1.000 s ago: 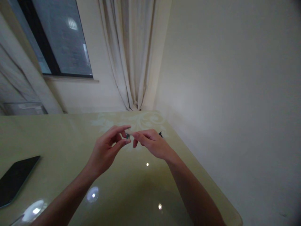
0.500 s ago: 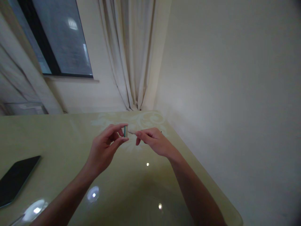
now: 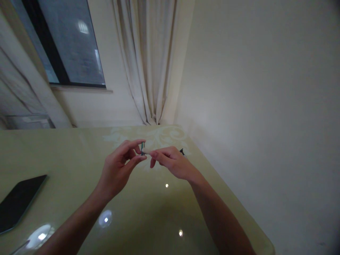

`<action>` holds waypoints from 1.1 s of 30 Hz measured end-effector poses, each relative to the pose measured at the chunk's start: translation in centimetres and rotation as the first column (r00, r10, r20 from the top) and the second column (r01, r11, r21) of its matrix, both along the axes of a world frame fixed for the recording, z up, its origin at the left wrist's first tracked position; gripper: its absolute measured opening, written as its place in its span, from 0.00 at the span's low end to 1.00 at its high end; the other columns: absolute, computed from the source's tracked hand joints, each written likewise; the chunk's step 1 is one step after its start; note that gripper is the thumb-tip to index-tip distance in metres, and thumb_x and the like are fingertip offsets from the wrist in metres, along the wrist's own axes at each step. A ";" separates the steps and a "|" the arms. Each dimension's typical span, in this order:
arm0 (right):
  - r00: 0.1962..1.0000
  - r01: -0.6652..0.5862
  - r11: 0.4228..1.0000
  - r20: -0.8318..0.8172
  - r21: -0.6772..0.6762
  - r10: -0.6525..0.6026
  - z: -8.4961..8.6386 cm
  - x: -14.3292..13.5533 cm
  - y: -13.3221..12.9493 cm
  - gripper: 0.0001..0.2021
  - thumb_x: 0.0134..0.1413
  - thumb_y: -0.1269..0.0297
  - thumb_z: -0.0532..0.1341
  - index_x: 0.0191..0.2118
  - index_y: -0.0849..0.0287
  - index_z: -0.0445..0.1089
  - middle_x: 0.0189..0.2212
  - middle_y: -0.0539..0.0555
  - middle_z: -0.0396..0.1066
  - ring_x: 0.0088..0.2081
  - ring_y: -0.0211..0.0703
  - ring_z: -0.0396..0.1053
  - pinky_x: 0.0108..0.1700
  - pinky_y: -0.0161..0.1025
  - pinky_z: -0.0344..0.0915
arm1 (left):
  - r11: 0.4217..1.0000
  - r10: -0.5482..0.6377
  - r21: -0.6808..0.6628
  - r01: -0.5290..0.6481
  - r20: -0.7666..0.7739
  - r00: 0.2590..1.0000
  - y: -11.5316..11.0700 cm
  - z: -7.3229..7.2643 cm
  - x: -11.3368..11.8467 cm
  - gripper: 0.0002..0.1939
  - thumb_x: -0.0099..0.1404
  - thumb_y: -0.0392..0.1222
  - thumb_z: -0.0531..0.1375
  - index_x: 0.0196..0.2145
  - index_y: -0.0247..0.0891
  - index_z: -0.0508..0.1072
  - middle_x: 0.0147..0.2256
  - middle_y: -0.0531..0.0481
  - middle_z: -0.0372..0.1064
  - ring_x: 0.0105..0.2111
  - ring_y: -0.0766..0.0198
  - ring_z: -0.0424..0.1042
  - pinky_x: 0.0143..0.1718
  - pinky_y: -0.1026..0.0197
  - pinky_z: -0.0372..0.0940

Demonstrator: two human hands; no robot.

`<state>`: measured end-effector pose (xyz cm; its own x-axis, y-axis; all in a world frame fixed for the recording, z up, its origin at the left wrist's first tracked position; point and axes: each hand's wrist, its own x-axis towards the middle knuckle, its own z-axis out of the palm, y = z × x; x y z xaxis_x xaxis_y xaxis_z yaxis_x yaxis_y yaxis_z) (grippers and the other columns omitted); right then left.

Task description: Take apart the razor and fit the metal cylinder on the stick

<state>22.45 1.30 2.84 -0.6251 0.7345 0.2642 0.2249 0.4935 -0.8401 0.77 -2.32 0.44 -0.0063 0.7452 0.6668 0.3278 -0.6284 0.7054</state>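
Note:
Upright between thumb and fingers of my left hand [image 3: 118,168] is a small thin rectangular piece [image 3: 142,148], dark green-blue, which looked gold-edged a moment ago. The fingers of my right hand [image 3: 170,159] pinch a small whitish piece [image 3: 146,151]. Its tip overlaps the face of the rectangular piece and seems to touch it. Both hands are above the far part of the table. The fingertips cover much of the whitish piece, so its kind cannot be made out.
A small black object [image 3: 182,151] shows just behind my right hand. On the left of the glossy table [image 3: 138,212] lies a dark flat tablet-like device [image 3: 20,202]. A wall [image 3: 252,106] runs along the right side, and a curtain [image 3: 148,63] hangs beyond the far edge.
My right hand has moved a little left, bringing the whitish piece over the rectangular piece. More of the black object behind that hand now shows. My left hand has hardly moved.

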 end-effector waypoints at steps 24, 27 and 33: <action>0.991 0.128 0.991 -0.042 0.023 -0.127 -0.2 -0.2 0.2 0.30 0.71 0.41 0.55 0.32 0.60 0.80 0.21 0.47 0.57 0.27 0.37 0.57 0.32 0.37 0.52 | 1.000 -0.002 0.015 0.002 -0.052 0.999 -0.2 0.0 0.2 0.17 0.67 0.38 0.67 0.53 0.46 0.80 0.34 0.55 0.70 0.29 0.68 0.69 0.31 0.65 0.66; 0.992 0.126 0.992 -0.024 0.020 -0.125 -0.2 -0.1 0.2 0.30 0.71 0.40 0.55 0.32 0.60 0.80 0.21 0.47 0.57 0.27 0.37 0.57 0.32 0.37 0.52 | 1.000 -0.003 0.010 0.003 -0.046 0.999 -0.2 0.0 0.2 0.17 0.66 0.39 0.67 0.53 0.46 0.80 0.34 0.54 0.70 0.29 0.68 0.69 0.31 0.65 0.66; 0.994 0.098 0.995 -0.055 -0.006 -0.099 -0.3 -0.1 0.2 0.30 0.71 0.40 0.55 0.33 0.61 0.80 0.21 0.46 0.56 0.26 0.36 0.56 0.31 0.37 0.51 | 1.000 -0.019 0.002 0.019 -0.045 0.999 -0.2 0.0 0.2 0.17 0.67 0.39 0.68 0.53 0.46 0.80 0.33 0.54 0.70 0.28 0.68 0.68 0.31 0.65 0.66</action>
